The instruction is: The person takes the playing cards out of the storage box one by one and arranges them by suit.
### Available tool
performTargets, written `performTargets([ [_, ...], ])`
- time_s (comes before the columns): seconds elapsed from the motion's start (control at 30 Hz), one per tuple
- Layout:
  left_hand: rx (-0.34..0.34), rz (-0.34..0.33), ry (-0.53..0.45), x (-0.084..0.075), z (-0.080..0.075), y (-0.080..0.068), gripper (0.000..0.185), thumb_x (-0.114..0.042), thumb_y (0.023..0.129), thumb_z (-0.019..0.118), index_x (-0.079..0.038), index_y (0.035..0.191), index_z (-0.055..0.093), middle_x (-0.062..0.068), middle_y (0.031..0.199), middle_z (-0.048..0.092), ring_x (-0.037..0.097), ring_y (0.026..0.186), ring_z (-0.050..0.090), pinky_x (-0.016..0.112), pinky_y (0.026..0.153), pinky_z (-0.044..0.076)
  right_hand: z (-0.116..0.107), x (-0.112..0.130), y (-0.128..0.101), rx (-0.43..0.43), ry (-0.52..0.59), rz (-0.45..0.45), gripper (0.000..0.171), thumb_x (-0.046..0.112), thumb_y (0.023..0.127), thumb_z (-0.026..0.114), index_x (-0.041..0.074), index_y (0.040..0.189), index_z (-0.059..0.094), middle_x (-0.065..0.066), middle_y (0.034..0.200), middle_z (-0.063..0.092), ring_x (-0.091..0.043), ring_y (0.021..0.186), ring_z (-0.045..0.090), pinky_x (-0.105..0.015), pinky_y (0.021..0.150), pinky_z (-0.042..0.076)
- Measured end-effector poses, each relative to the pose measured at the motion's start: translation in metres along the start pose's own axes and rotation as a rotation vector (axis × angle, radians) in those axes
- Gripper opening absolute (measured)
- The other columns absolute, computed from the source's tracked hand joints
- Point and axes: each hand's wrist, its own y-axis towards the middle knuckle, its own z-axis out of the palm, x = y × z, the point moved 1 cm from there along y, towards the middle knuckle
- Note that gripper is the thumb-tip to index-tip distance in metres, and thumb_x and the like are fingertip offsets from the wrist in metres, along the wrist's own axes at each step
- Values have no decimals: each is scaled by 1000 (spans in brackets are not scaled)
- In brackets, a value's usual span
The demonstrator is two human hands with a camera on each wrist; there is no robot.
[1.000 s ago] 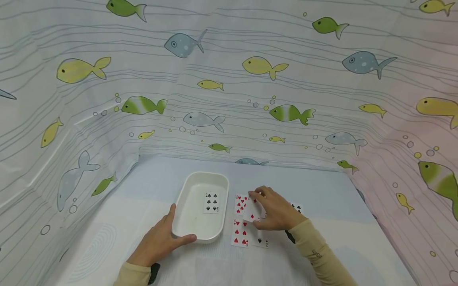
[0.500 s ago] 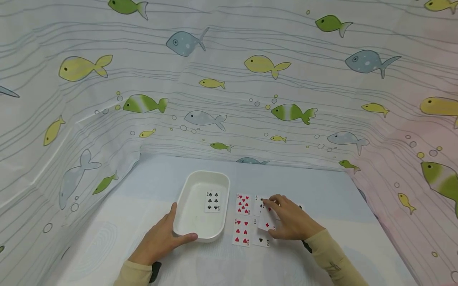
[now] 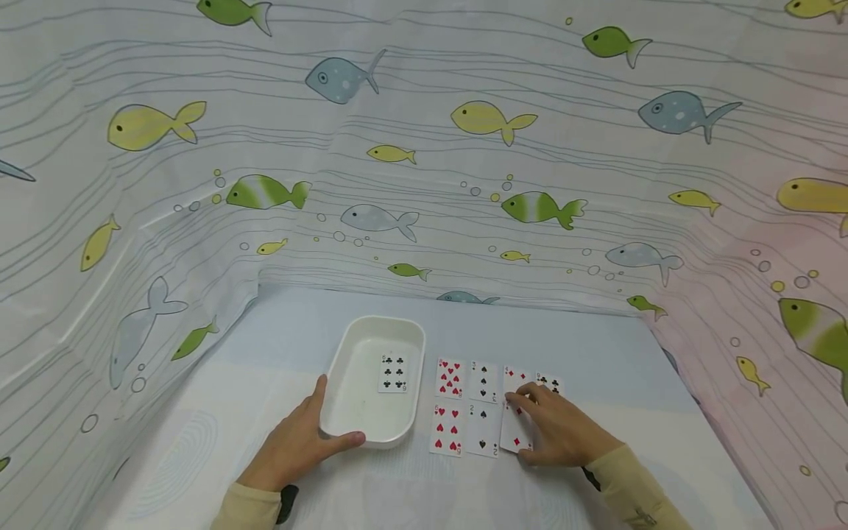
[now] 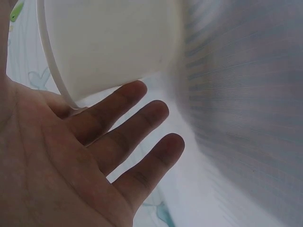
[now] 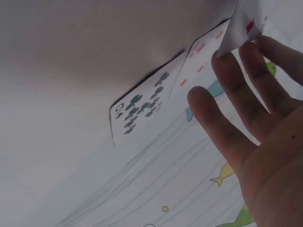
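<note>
My right hand (image 3: 559,427) pinches a playing card, the two of diamonds (image 3: 513,438), between thumb and fingertips. The card lies close over the table at the right end of the front row; the right wrist view shows it tilted at the fingertips. Left of it lie the two of spades (image 3: 482,427) and a hearts card (image 3: 446,433). My left hand (image 3: 291,438) rests against the left and near sides of a white tray (image 3: 341,419), thumb and forefinger spread along the rim. In the left wrist view its other fingers (image 4: 128,146) are extended beside the tray wall.
A clubs card (image 3: 394,374) lies inside the tray. The back row holds another hearts card (image 3: 450,379), the three of spades (image 3: 484,380), another diamonds card (image 3: 515,374) and a second clubs card (image 3: 548,381). A fish-patterned sheet (image 3: 424,184) rises behind the table.
My right hand has moved rightward and nearer, carrying the two of diamonds from over the left cards to beside the two of spades. My left hand and the tray stay put.
</note>
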Motion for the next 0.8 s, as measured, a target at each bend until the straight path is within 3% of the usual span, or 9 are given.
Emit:
performTargets([
  [0.23,1,-3,-8,0,0,0,131,-74,76,72,3,161,8,31,152,40,43,131,50,59,101,43,3,1,-4,-11,5,-43,81,36,67,85,13,141,59,0,126,56,-17,112,55,-46,95,49],
  [0.57,-17,9,-17,4,3,2,130,-75,76,72,2,161,9,31,151,41,44,131,50,61,100,43,0,4,-6,44,27,-39,53,35,70,85,20,118,68,6,122,57,-17,114,56,-46,99,47],
  [0.8,-16,3,-17,4,4,3,131,-75,75,72,2,161,9,31,151,41,44,130,51,61,100,43,0,4,-8,37,43,-54,47,33,71,86,20,112,68,7,123,57,-17,113,57,-47,98,48],
])
